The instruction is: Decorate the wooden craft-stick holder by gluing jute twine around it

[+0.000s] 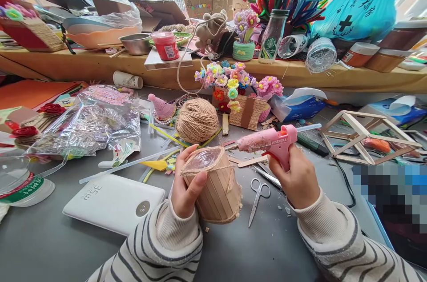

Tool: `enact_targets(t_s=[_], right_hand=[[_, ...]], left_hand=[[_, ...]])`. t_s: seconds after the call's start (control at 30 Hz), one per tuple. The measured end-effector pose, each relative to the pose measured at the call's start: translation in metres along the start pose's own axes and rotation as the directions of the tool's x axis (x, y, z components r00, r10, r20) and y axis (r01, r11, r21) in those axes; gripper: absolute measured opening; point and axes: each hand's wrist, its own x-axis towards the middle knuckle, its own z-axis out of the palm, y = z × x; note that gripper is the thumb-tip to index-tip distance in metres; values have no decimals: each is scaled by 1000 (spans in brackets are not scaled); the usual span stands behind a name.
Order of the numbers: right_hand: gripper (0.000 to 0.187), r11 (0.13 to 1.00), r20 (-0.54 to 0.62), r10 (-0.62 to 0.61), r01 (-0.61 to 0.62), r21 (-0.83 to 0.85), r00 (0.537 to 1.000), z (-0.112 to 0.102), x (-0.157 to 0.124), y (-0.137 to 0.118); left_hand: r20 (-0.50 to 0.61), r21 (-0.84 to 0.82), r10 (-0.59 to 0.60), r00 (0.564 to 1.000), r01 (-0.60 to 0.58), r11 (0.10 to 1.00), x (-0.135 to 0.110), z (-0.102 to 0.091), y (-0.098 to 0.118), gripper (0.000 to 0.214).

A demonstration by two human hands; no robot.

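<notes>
Since the cup [218, 186] seems light but stiff, grip its slats [207, 197]. Your left hand [187, 184] clasps it; right hand [299, 180], the gun [260, 142].

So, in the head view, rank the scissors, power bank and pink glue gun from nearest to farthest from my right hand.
From the right hand:
1. Pink glue gun: in its grip.
2. Scissors: lying just to its left.
3. White power bank: much farther left.
</notes>
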Motion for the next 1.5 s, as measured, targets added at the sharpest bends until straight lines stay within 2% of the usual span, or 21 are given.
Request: enact_targets(t_s=[0.27,0.33,0.4,0.43,0.6,0.77,0.9,1.03,1.1,1.2,1.23,1.3,1.33,1.43,1.5], right_hand=[[33,980,3,187,-187,74,982,6,0,-3],[32,953,43,289,-292,83,956,6,2,2],[36,892,145,430,-444,84,891,4,7,9],[39,874,174,462,-480,81,870,3,9,14],[40,838,212,523,-544,52,826,-1,16,31],[39,857,209,505,-514,-8,838,-3,16,39],[34,898,188,439,-434,-70,878,2,14,50],[34,947,148,319,-307,-97,936,6,17,55],[33,971,104,230,-222,-85,968,1,21,45],[22,999,105,46,-46,0,993,-13,27,11],[17,998,117,-43,36,59,992,-18,29,-2],[11,934,63,-292,271,232,954,-25,32,-28],[10,908,34,-352,332,257,935,-27,34,-37],[12,875,6,-432,418,243,902,-21,37,-47],[21,873,54,-440,413,261,896,-12,39,-43]], left_hand=[[3,-21,-9,1000,9,1000,2,-1,-2,70],[13,-49,-21,1000,21,999,2,-1,-1,69],[13,-76,-66,998,67,995,1,0,2,69],[14,-92,-99,995,100,991,0,0,4,69],[84,-200,-213,973,226,954,-3,0,13,66],[133,-240,-263,956,288,927,-3,-1,16,69],[188,-267,-269,945,313,912,-3,-3,16,68],[215,-249,-291,932,340,907,-2,-5,16,66],[214,-228,-277,937,324,918,-1,-6,15,64],[217,-247,-252,943,303,920,0,-5,13,60],[218,-259,-244,945,297,919,-1,-4,12,59],[213,-262,-235,948,287,922,-2,-3,11,58],[209,-253,-230,950,280,926,-2,-2,11,57],[216,-247,-222,951,273,930,-3,-1,12,58],[227,-248,-223,948,278,928,-2,-1,12,59]])
